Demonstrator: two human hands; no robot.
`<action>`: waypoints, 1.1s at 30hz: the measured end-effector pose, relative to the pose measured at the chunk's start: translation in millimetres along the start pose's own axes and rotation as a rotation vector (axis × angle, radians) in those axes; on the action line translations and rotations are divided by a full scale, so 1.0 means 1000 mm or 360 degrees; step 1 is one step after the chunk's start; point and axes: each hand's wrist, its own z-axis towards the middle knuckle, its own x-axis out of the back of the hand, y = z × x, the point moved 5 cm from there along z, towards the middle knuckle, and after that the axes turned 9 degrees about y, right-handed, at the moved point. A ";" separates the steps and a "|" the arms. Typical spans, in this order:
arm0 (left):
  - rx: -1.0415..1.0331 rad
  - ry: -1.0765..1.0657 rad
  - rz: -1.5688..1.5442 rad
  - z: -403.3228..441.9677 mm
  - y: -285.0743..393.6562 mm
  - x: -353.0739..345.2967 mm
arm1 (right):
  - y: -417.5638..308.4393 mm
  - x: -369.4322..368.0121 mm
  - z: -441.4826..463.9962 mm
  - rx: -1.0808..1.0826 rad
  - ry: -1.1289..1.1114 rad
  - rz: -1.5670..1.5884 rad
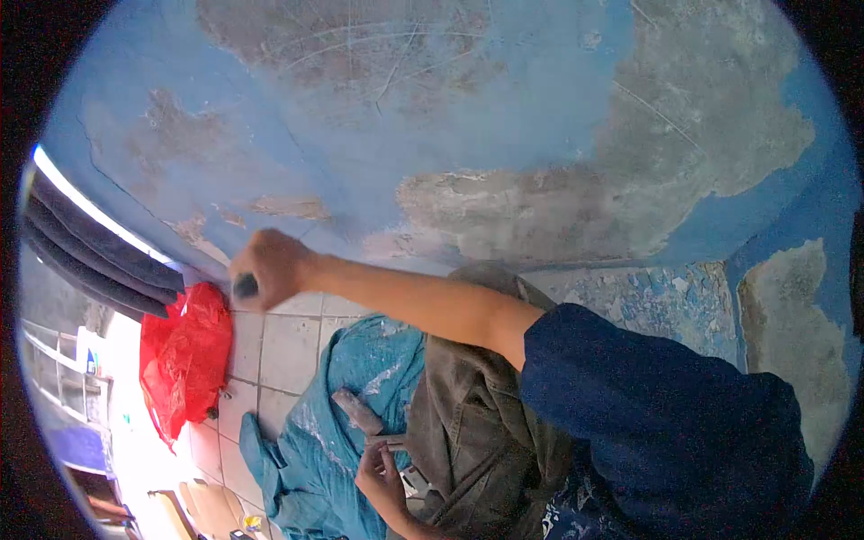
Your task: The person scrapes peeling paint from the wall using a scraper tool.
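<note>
My right hand [270, 268] is a closed fist, slightly blurred, at the end of my outstretched arm close to the lower wall. A dark round end of something shows in the fist; the rest is hidden. Low in the view, my left hand [382, 481] has its fingers pinched together beside my brown trouser leg [472, 396]. What it holds is too small to make out. Just above its fingertips lies a thin pale strip [387, 441], near a greyish block [357, 411] on a teal cloth [315, 441].
A blue wall [360, 153] with bare grey patches and peeling paint runs alongside. Light floor tiles [288, 346] meet it below. At the left are a red plastic bag [184, 360], a dark curtain [99, 247] and a bright opening. Cardboard [211, 508] lies at the lower left.
</note>
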 end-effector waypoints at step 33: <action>-0.0046 -0.0066 -0.0142 -0.002 -0.018 -0.010 | -0.032 -0.001 0.033 -0.0014 -0.0182 0.0263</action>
